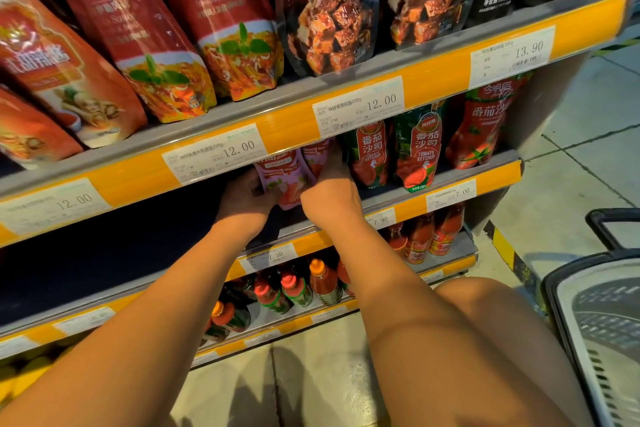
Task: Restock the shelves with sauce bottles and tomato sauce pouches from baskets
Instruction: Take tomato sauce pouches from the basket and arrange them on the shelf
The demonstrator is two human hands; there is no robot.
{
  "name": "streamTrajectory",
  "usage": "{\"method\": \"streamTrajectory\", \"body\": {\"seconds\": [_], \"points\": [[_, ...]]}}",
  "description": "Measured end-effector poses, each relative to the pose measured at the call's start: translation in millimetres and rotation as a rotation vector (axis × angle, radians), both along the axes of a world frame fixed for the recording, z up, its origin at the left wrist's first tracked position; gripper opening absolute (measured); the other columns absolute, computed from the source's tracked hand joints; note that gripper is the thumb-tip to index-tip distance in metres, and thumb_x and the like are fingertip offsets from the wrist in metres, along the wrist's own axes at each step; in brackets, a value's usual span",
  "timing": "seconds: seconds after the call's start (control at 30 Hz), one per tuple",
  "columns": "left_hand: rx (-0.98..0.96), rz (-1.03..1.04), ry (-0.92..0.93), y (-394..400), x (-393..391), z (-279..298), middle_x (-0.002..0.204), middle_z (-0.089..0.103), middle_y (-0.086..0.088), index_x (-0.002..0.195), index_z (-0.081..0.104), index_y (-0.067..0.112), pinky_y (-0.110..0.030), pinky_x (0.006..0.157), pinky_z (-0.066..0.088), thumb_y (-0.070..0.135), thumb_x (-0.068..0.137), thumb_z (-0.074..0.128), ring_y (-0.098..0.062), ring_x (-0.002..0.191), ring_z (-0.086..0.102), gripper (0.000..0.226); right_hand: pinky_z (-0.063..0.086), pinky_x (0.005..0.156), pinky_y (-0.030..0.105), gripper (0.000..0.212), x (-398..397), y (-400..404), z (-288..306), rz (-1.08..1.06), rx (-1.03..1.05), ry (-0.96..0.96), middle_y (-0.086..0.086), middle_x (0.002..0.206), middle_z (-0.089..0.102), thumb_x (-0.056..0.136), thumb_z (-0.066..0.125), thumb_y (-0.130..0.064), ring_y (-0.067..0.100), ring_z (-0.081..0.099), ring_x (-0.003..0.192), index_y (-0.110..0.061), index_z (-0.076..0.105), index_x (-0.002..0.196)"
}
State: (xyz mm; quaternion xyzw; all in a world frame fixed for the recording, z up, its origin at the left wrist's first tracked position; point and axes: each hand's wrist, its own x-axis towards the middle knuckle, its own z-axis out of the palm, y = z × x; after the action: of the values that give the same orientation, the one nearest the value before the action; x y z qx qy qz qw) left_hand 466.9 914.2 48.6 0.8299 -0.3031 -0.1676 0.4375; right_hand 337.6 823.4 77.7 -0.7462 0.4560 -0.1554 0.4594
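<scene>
Two hands work the second shelf (398, 198): the left hand (247, 196) grips a pink tomato sauce pouch (289, 184) by its side, while the right hand (334, 189) presses on its other side near the front edge. The pouch looks soft and light, best held by its sides. Dark open room lies leftward; ketchup pouches (417, 146) crowd the right.

Shelf gap left: dark, I think open.
Right side: ketchup pouches (417, 149) block me.
Overhead: price rail (291, 135) hangs low.
</scene>
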Motion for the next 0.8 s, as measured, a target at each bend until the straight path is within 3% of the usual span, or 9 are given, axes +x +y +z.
{"method": "streamTrajectory", "body": {"seconds": [0.1, 0.2, 0.3, 0.4, 0.5, 0.6, 0.67, 0.73, 0.8], "points": [[0.027, -0.005, -0.018, -0.5, 0.9, -0.5, 0.126, 0.073, 0.001, 0.125, 0.069, 0.021, -0.041, 0.101, 0.053, 0.018, 0.092, 0.075, -0.019, 0.113, 0.067, 0.033, 0.055, 0.097, 0.047, 0.077, 1.6, -0.7, -1.2, -0.008, -0.006, -0.002, 0.013, 0.140, 0.051, 0.084, 0.067, -0.016, 0.038, 0.057, 0.123, -0.015, 0.031, 0.152], [0.100, -0.015, -0.073, 2.0, 2.9, -1.2, 0.123, 0.073, 0.003, 0.127, 0.069, 0.024, -0.040, 0.098, 0.053, 0.036, 0.092, 0.075, -0.019, 0.110, 0.068, 0.037, 0.057, 0.094, 0.047, 0.070, 2.6, 1.4, -3.3, -0.028, -0.017, -0.037, 0.014, 0.134, 0.057, 0.084, 0.067, -0.016, 0.037, 0.060, 0.117, -0.012, 0.038, 0.147], [0.120, 0.018, -0.086, 9.7, 0.0, 4.1, 0.119, 0.069, 0.008, 0.130, 0.065, 0.024, -0.035, 0.093, 0.050, 0.048, 0.092, 0.073, -0.016, 0.106, 0.064, 0.046, 0.057, 0.081, 0.038, 0.052, 2.2, 4.3, -2.4, -0.057, -0.006, -0.099, 0.011, 0.119, 0.063, 0.084, 0.065, -0.013, 0.034, 0.064, 0.101, -0.012, 0.050, 0.134], [0.053, 0.038, -0.034, 24.7, -6.2, 7.0, 0.117, 0.070, 0.002, 0.128, 0.065, 0.022, -0.031, 0.089, 0.053, 0.043, 0.094, 0.073, -0.018, 0.105, 0.066, 0.041, 0.045, 0.064, 0.028, 0.030, -0.9, 7.7, 1.3, -0.077, 0.012, -0.142, 0.006, 0.097, 0.061, 0.085, 0.063, -0.010, 0.028, 0.058, 0.081, -0.013, 0.055, 0.113], [-0.017, 0.059, -0.007, 53.6, -14.0, 8.4, 0.110, 0.070, 0.000, 0.127, 0.066, 0.016, -0.010, 0.068, 0.050, 0.025, 0.098, 0.071, -0.017, 0.105, 0.066, 0.032, 0.032, 0.051, 0.024, 0.010, -3.0, 13.2, 4.2, -0.105, 0.074, -0.178, 0.001, 0.078, 0.053, 0.084, 0.059, -0.008, 0.026, 0.050, 0.070, -0.014, 0.053, 0.089], [0.017, 0.070, -0.082, 88.8, -21.6, 12.8, 0.104, 0.073, 0.010, 0.116, 0.073, 0.022, -0.017, 0.081, 0.052, 0.029, 0.099, 0.069, -0.002, 0.099, 0.067, 0.019, 0.042, 0.058, 0.026, 0.007, 0.0, 25.1, 2.9, -0.111, 0.115, -0.235, 0.005, 0.085, 0.066, 0.078, 0.060, -0.016, 0.030, 0.059, 0.076, -0.015, 0.060, 0.084], [0.010, 0.076, -0.083, 114.1, -26.6, 16.8, 0.104, 0.072, 0.015, 0.111, 0.074, 0.026, -0.021, 0.088, 0.052, 0.027, 0.099, 0.069, 0.003, 0.098, 0.066, 0.013, 0.057, 0.066, 0.039, 0.012, 5.0, 34.4, -0.9, -0.079, 0.142, -0.239, 0.009, 0.086, 0.072, 0.071, 0.059, -0.025, 0.033, 0.069, 0.081, -0.016, 0.065, 0.078], [-0.005, 0.070, -0.080, 140.9, -33.2, 21.4, 0.108, 0.072, 0.018, 0.109, 0.073, 0.030, -0.020, 0.089, 0.051, 0.024, 0.098, 0.069, 0.004, 0.103, 0.066, 0.013, 0.062, 0.078, 0.049, 0.007, 13.1, 46.5, -6.2, 0.053, 0.159, -0.209, 0.007, 0.083, 0.073, 0.074, 0.064, -0.025, 0.031, 0.072, 0.083, -0.020, 0.067, 0.072], [-0.012, 0.083, -0.104, 170.4, -38.5, 23.7, 0.109, 0.072, 0.020, 0.108, 0.073, 0.033, -0.020, 0.088, 0.051, 0.023, 0.098, 0.069, 0.006, 0.105, 0.065, 0.015, 0.061, 0.082, 0.049, 0.006, 21.5, 63.9, -7.3, 0.207, 0.140, -0.181, 0.002, 0.082, 0.074, 0.075, 0.068, -0.023, 0.028, 0.073, 0.085, -0.026, 0.069, 0.071]]}}
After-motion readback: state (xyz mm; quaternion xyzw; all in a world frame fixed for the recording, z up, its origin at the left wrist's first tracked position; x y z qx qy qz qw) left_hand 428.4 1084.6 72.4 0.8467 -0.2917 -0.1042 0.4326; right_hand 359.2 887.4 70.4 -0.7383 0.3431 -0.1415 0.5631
